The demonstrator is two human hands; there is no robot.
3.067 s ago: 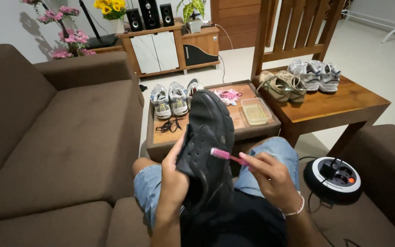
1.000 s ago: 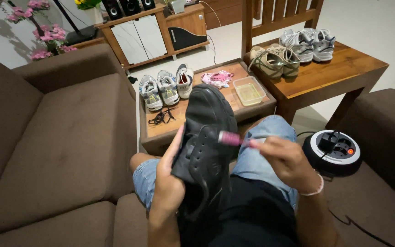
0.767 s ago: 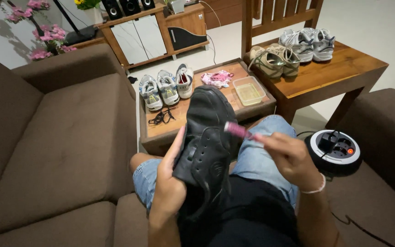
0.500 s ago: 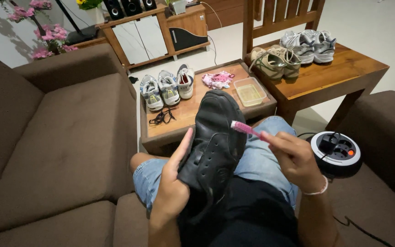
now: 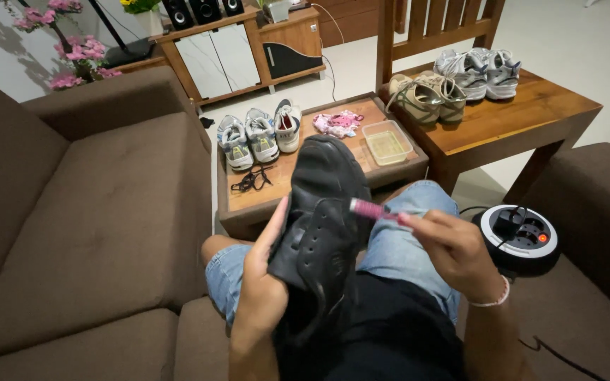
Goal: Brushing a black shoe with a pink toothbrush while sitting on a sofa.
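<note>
One black shoe (image 5: 323, 219) is up, one pink brush (image 5: 370, 209) with it. Three pale sneakers (image 5: 261, 134) sit on the low table, two olive shoes (image 5: 425, 97) and two grey sneakers (image 5: 480, 70) beyond. One plastic tub (image 5: 387, 142), one pink cloth (image 5: 339, 123).

Brown sofa (image 5: 86, 212) fills left half of frame. Low wooden table (image 5: 262, 194) at centre: pair of grey sneakers (image 5: 247, 137) and one white shoe (image 5: 289, 125) at its left end, black laces (image 5: 250, 180) below them, pink cloth (image 5: 338, 123) and clear plastic tub (image 5: 387, 142) to right. Taller wooden table (image 5: 524, 116) upper right: olive shoes (image 5: 425, 97), white-grey sneakers (image 5: 480, 70). Wooden chair (image 5: 435, 25) behind. Round cable reel (image 5: 519, 236) at right, on floor. Pink flowers (image 5: 72, 53), cabinet with speakers (image 5: 238, 42) along top.
</note>
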